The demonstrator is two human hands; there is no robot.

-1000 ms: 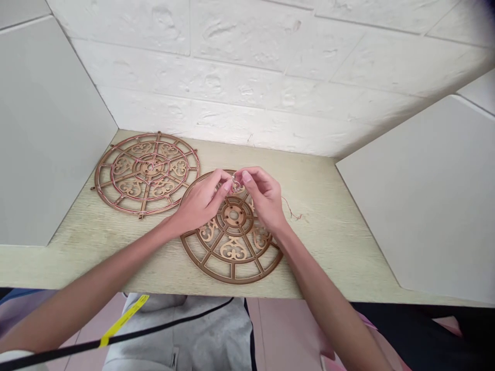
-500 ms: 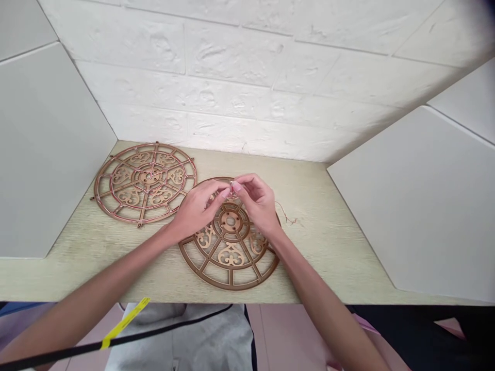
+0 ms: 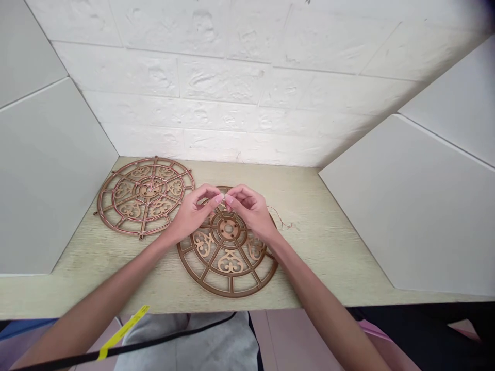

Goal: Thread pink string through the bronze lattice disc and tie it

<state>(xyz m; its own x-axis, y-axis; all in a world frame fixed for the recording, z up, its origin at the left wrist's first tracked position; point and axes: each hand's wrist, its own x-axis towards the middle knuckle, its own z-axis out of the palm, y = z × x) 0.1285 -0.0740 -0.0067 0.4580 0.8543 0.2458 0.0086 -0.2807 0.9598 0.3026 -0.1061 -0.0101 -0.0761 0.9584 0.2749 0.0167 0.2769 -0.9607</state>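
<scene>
My left hand (image 3: 196, 212) and my right hand (image 3: 250, 208) meet fingertip to fingertip over the far part of a brown openwork disc (image 3: 232, 293). Each pinches with thumb and forefinger at a tiny pale piece (image 3: 223, 198), too small to name. From behind my right hand a thin reddish wire (image 3: 281, 221) trails onto the table; whether it joins the pinched piece is hidden. The disc lies flat, with a ringed hub, spokes and scroll ornaments, its upper part partly covered by my hands.
A second openwork disc (image 3: 145, 232), with reddish wire along its rings, lies at the back left. The pale wooden table (image 3: 320, 257) meets a white brick-patterned wall (image 3: 216, 111). Grey panels stand at left (image 3: 46, 190) and right (image 3: 417, 216). A black strap with a yellow tag (image 3: 124, 332) crosses below.
My head view has shifted, so the table sits slightly lower in the picture. My fingertips have moved a little left and closer together, still pinching over the disc.
</scene>
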